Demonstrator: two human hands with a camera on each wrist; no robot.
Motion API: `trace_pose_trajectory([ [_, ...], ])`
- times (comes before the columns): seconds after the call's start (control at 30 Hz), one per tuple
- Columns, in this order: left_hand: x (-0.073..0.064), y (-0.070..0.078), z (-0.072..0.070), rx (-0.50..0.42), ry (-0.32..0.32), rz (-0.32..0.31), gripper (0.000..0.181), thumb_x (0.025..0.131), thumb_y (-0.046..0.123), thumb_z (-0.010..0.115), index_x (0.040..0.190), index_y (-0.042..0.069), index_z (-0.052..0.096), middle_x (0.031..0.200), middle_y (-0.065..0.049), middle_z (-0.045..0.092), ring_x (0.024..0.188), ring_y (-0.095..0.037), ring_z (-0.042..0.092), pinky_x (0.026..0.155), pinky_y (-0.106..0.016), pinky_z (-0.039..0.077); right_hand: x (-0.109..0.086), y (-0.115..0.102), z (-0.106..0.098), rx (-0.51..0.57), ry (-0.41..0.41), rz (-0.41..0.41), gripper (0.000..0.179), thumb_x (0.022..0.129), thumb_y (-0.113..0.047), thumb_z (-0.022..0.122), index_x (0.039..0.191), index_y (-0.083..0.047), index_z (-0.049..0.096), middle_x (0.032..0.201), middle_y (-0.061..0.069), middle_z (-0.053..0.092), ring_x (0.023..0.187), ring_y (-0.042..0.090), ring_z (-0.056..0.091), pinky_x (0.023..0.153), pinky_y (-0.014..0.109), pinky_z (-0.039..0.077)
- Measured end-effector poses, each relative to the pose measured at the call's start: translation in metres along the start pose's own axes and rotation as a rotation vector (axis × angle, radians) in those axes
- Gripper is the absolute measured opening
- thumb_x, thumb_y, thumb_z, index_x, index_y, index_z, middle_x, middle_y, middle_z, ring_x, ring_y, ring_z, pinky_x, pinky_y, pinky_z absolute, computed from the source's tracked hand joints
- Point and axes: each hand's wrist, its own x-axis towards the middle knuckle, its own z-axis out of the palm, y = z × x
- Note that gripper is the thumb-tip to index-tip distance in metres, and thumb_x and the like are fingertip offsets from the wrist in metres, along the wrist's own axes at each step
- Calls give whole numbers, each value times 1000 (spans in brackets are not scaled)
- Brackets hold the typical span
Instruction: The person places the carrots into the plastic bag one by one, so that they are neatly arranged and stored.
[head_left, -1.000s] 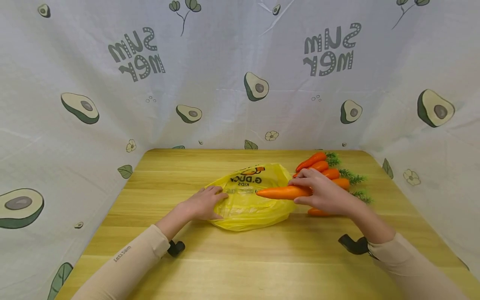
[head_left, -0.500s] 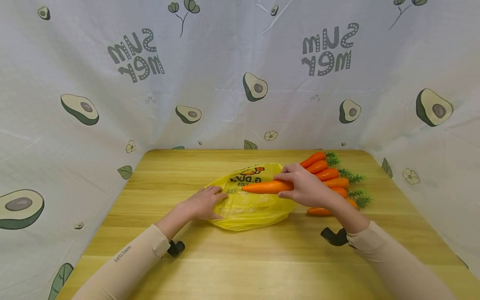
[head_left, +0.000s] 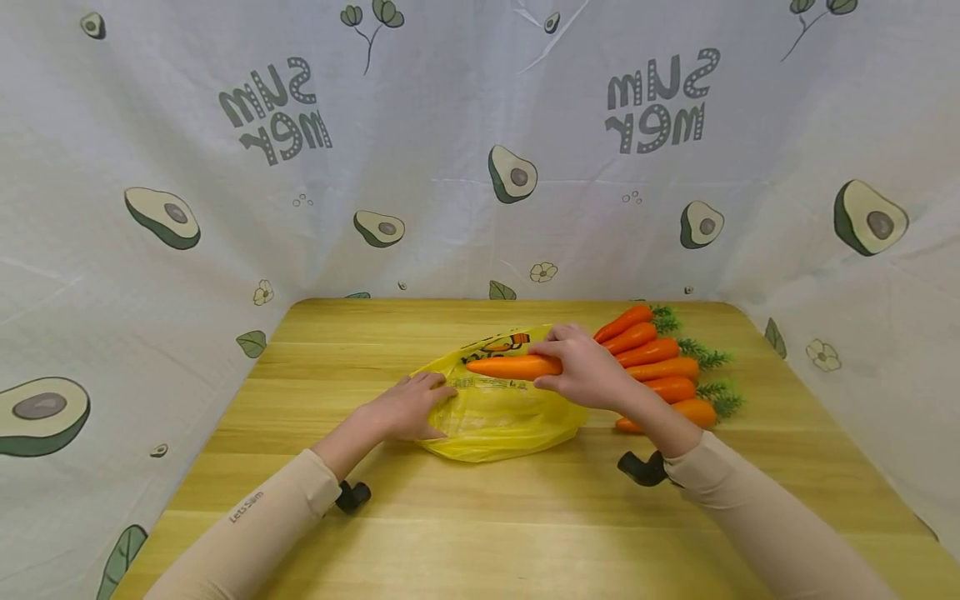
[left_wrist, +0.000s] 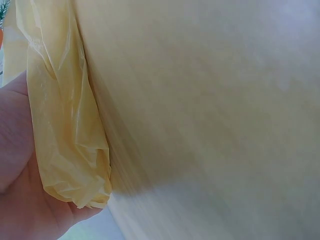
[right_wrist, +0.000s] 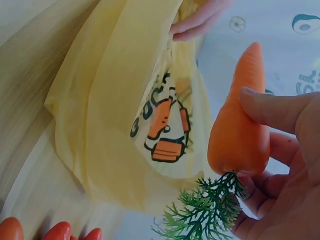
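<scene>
In the head view, a yellow plastic bag (head_left: pixel 495 421) lies mid-table, printed with a duck and dark letters. My left hand (head_left: pixel 408 406) holds its left end, thumb at the near side and fingers over it. Crumpled bag film (left_wrist: pixel 70 125) lies against that palm in the left wrist view. My right hand (head_left: pixel 588 367) grips an orange carrot (head_left: pixel 510 367) above the bag, tip pointing left. The right wrist view shows thumb and fingers around the carrot (right_wrist: pixel 242 120) near its thick end, green leaves hanging below, beside the bag's gaping mouth.
Several more carrots (head_left: pixel 652 350) with green tops lie in a row at the right of the wooden table (head_left: pixel 480 533). A white curtain (head_left: pixel 450 108) printed with avocados surrounds the table's back and sides.
My right hand has moved left with the carrot, from beside the row of carrots to over the bag. My left hand has stayed at the bag's left end.
</scene>
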Motion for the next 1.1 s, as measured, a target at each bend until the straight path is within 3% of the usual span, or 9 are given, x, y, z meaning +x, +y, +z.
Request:
trace_pose_trajectory([
  [0.2,0,1,-1,13,1,1,75,89,52,73,151,18,47,156,-11,40,146,-32,36,119,-57,31,8,-14,2,36,12,-9,45,84,-26,83,125,-14,72,102,4,59,94,23,46,73,34,39],
  [0.53,-1,3,-3,8,-2,-10,75,88,52,74,150,19,48,155,-11,41,145,-33,36,119,-58,31,23,-34,9,105,20,-38,42,85,-27,83,124,-17,72,110,5,61,103,25,50,81,37,46],
  [0.83,-2,3,-4,19,11,9,72,89,51,74,148,17,50,152,-12,44,143,-33,39,117,-58,34,31,-26,20,117,-22,6,42,85,-25,82,125,-16,72,103,4,58,97,23,47,76,34,41],
  [1.1,0,1,0,33,22,17,73,88,52,74,148,19,49,152,-11,44,143,-32,40,116,-58,35,37,-8,32,57,-43,19,45,84,-23,83,126,-14,72,103,5,58,94,23,46,75,34,40],
])
